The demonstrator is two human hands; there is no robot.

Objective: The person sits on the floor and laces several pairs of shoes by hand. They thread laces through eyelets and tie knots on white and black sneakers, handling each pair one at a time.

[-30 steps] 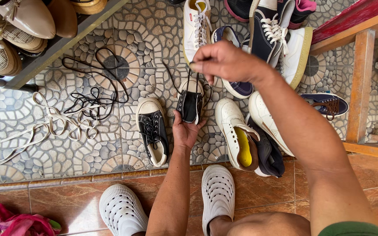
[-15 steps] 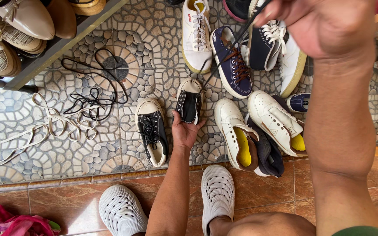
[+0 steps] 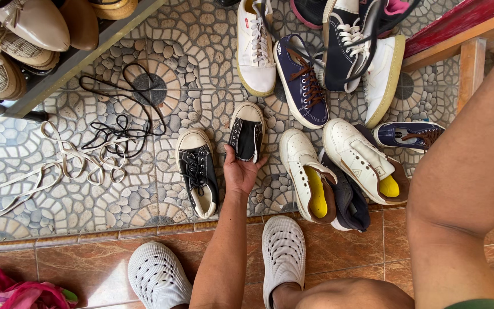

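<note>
Patterned floor tiles [image 3: 201, 51]; left hand [image 3: 240, 170] grips black sneaker [image 3: 246, 133].

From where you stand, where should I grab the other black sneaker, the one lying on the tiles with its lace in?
Probably grip the laced black sneaker around its heel collar, coming from the near side: its heel opening faces the person and its white toe cap points away. The left hand, holding the unlaced black sneaker, is right beside it.
</note>
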